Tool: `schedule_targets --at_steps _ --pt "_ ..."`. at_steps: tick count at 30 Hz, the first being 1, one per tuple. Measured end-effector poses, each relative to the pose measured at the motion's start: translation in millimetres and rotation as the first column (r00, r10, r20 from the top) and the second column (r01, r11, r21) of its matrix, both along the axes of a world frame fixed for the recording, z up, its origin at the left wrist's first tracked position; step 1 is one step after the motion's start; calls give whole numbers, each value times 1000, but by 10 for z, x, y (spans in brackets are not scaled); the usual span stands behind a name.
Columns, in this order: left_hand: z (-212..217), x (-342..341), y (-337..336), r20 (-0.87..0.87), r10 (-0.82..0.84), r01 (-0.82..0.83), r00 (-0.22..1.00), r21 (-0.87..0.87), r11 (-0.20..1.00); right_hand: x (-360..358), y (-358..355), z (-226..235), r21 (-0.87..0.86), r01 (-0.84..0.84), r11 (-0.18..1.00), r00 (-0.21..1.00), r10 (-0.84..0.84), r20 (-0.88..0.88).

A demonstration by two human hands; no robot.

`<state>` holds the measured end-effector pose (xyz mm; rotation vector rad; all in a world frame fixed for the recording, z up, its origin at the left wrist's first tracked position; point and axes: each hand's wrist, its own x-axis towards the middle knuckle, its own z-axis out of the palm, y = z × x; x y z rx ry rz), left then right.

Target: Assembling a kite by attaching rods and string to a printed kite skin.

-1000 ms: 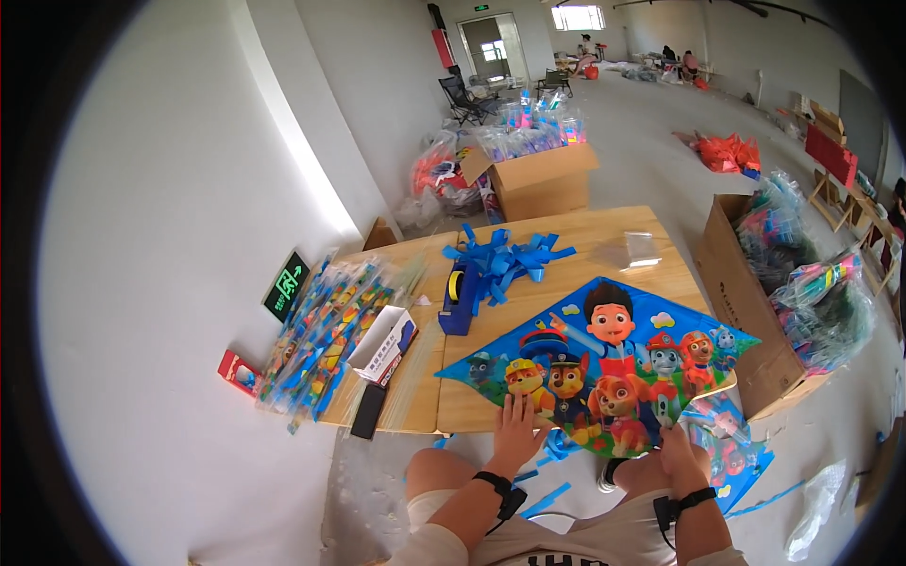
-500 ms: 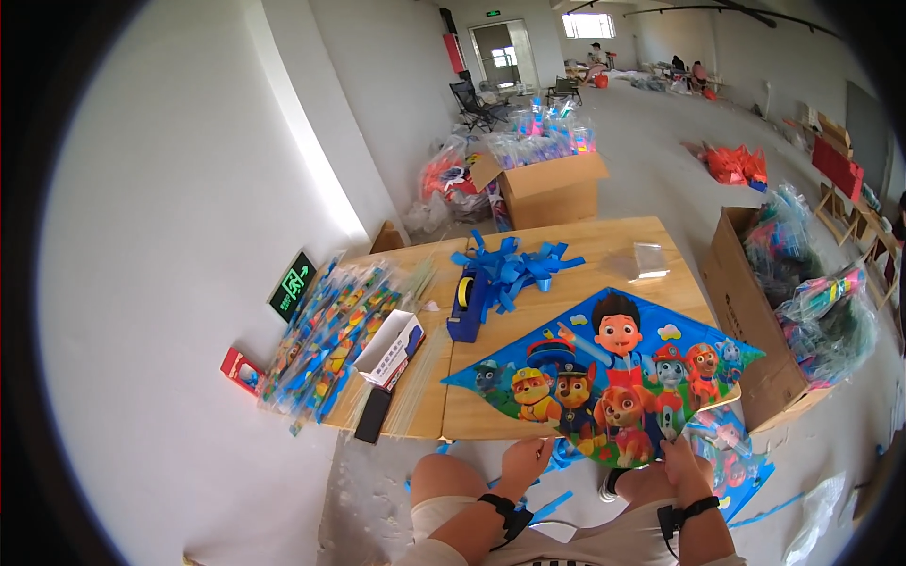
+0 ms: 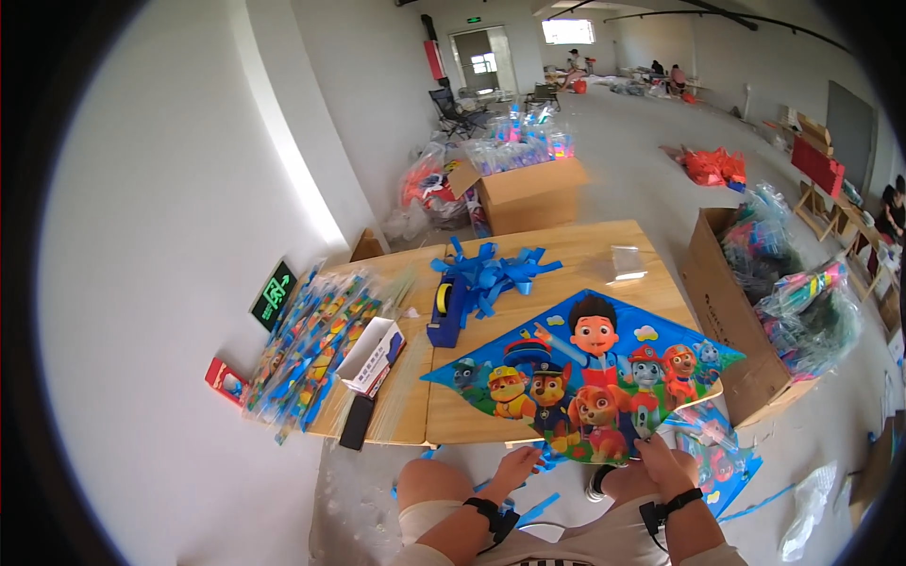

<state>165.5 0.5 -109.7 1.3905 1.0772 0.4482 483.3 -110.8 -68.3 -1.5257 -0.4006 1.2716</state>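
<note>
A blue diamond-shaped kite (image 3: 590, 377) printed with cartoon characters lies flat on the wooden table (image 3: 576, 259), its lower tip hanging over the near edge. My left hand (image 3: 514, 467) touches the kite's lower left edge near a blue strip. My right hand (image 3: 656, 456) grips the kite's lower tip. A pile of blue ribbon tails (image 3: 491, 269) rests on the table beside a blue tape dispenser (image 3: 444, 311).
Several packaged kites (image 3: 307, 344) and a white box (image 3: 371, 354) lie at the table's left end. Cardboard boxes of goods stand behind the table (image 3: 524, 189) and at its right (image 3: 746, 311). More kites (image 3: 713, 457) lie on the floor by my right knee.
My view has risen and pulled back a little. Both hands have slid down from the kite's surface to its lower edge at the table's near side.
</note>
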Motion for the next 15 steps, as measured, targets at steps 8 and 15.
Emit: schedule_targets --at_steps 8,15 --pt "-90 -104 -4 6 83 -82 997 -95 992 45 55 -160 -31 186 982 981 -184 56" --pt "-84 -92 -23 54 66 -58 996 -134 989 85 89 -448 11 222 975 967 -221 130"
